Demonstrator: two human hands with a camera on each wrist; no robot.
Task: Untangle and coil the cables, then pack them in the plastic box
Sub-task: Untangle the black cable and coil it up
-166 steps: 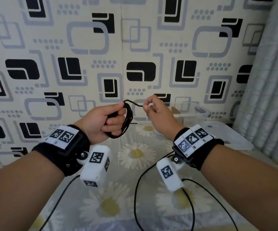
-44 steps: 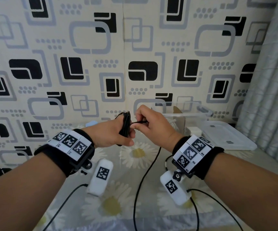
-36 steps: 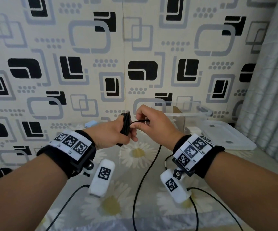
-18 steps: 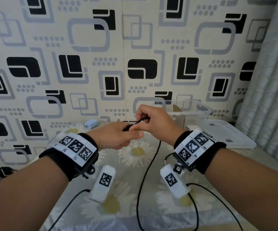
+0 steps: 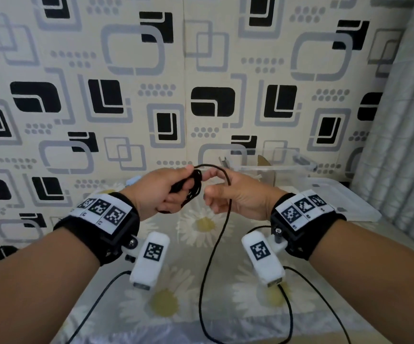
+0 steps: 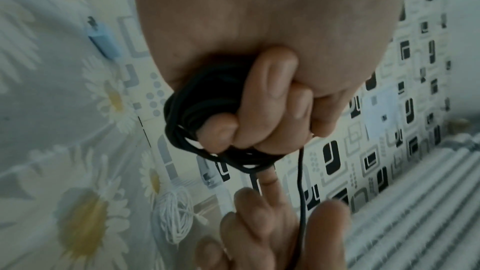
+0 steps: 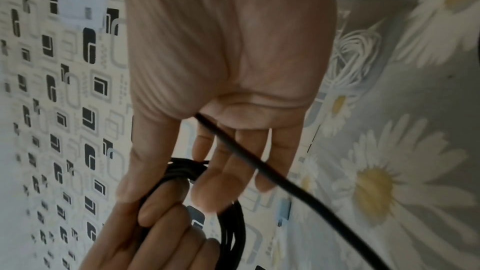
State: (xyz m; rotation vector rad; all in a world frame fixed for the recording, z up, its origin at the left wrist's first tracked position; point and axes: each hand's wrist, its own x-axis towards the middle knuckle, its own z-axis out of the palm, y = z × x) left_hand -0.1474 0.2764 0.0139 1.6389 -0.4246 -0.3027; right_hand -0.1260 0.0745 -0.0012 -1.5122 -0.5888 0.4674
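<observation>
Black, thin and round in section, the cable [image 5: 193,187] sits mostly wound into a small bundle of several loops that my left hand [image 5: 160,192] clenches, fingers [image 6: 270,98] curled through the coil so the strands bulge out below my knuckles. Held up over the daisy-print worktop [image 5: 201,244], the loops lie uneven, some crossing one another. One free strand [image 5: 215,244] arches out of the top of the bundle, passes across my right hand [image 5: 238,194] and hangs down in a long slack curve toward the near edge of the worktop. My right grip is loose: fingers [image 7: 228,171] nearly straight, the strand running across the palm, fingertips touching the coil. Behind my right hand stands the clear plastic box [image 5: 275,167], with a white coiled cable [image 7: 350,59] inside it and its lid [image 5: 344,202] lying alongside.
</observation>
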